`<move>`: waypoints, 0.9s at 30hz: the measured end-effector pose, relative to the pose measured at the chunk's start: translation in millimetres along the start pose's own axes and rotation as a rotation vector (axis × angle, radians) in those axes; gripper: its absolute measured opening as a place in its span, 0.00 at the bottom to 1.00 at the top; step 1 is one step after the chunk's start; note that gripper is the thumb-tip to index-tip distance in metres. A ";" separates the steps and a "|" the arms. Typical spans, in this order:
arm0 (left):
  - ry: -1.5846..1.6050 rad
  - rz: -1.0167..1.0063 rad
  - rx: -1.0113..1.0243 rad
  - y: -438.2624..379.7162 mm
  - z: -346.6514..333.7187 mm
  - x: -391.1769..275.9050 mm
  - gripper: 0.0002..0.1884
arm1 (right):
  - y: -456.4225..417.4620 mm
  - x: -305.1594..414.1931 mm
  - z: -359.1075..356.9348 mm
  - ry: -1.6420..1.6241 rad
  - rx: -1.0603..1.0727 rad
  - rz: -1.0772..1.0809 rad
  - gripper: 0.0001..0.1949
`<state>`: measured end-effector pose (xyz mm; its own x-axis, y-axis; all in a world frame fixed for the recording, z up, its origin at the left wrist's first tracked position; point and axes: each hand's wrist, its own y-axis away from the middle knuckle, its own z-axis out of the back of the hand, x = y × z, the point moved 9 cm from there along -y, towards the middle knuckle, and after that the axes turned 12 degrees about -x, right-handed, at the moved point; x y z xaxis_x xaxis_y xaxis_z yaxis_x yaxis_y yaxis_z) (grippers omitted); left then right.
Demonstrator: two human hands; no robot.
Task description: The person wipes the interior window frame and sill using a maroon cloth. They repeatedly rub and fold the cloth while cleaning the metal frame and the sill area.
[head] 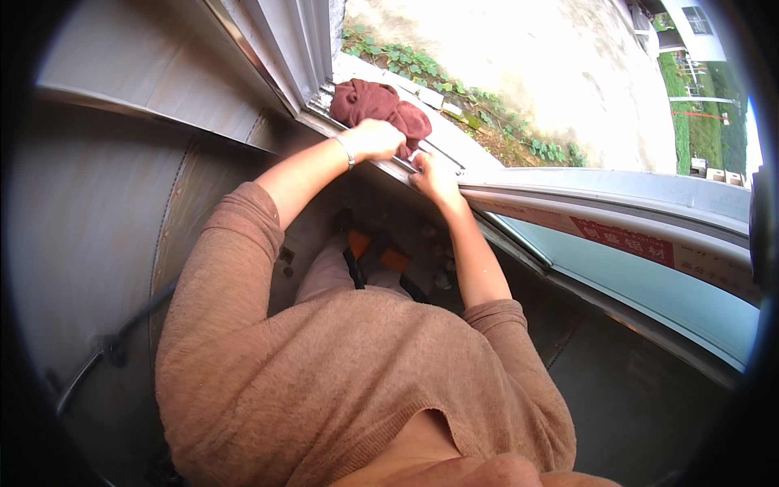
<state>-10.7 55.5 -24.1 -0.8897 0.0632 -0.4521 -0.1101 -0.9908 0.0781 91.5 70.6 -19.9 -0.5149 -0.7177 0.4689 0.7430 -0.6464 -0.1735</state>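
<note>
A bundled maroon cloth (371, 100) lies on the sill track of an opened sliding window. My left hand (376, 140), with a metal bracelet at the wrist, is curled over the near edge of the cloth; its fingertips are partly hidden. Just to the right, my right hand (435, 178) is bent at the inner edge of the window frame (392, 168), close to the cloth's lower end. A small white thing (416, 156) shows at its fingertips, too small to identify. Whether this hand grips it cannot be told.
The glass sash (608, 262), with a printed strip on its frame, stands at the right. Metal panels (97, 182) line the left side, with a dark hose or bar (143, 310) below. Outside are a pale paved surface (517, 73) and creeping green plants (420, 64).
</note>
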 end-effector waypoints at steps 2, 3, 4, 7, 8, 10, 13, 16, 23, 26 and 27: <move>-0.037 0.050 -0.011 -3.0 31.9 13.9 0.11 | -5.0 16.3 11.1 -0.045 -0.075 0.050 0.02; 0.090 0.178 -0.183 -3.1 51.7 32.0 0.11 | -4.8 26.5 24.3 -0.097 -0.163 0.015 0.03; 0.310 0.190 -0.412 -5.3 74.1 40.6 0.11 | -5.8 22.2 34.2 -0.122 -0.223 -0.052 0.03; 0.609 0.214 -0.634 -4.0 112.9 22.5 0.17 | -9.5 22.8 95.2 -0.210 -0.363 -0.254 0.07; 0.653 0.186 -0.545 -11.9 93.6 19.1 0.20 | -16.6 48.0 128.6 -0.279 -0.424 -0.156 0.07; 0.612 0.071 -0.446 -19.7 67.2 -24.1 0.17 | -17.4 53.2 152.6 -0.328 -0.471 -0.094 0.07; 0.543 -0.021 -0.210 -23.5 14.2 -66.6 0.18 | -11.7 63.5 133.7 -0.024 -0.314 0.017 0.12; 0.430 -0.006 -0.035 -20.8 -40.0 -74.9 0.17 | 15.7 41.3 82.4 0.169 -0.066 0.041 0.19; 0.260 -0.109 0.067 -31.5 -83.4 -90.9 0.13 | 11.5 10.8 56.8 -0.139 -0.176 -0.067 0.14; 0.136 -0.086 0.066 -22.1 -66.0 -94.3 0.12 | 21.7 3.1 52.4 -0.153 -0.189 -0.100 0.15; 0.103 -0.103 0.058 -21.4 -62.5 -96.4 0.11 | 26.3 7.2 54.2 -0.079 -0.215 -0.033 0.17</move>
<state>105.1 63.2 -37.8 -0.8226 0.1489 -0.5487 -0.2266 -0.9710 0.0762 130.5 62.5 25.9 -0.4958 -0.6784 0.5423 0.6138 -0.7154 -0.3338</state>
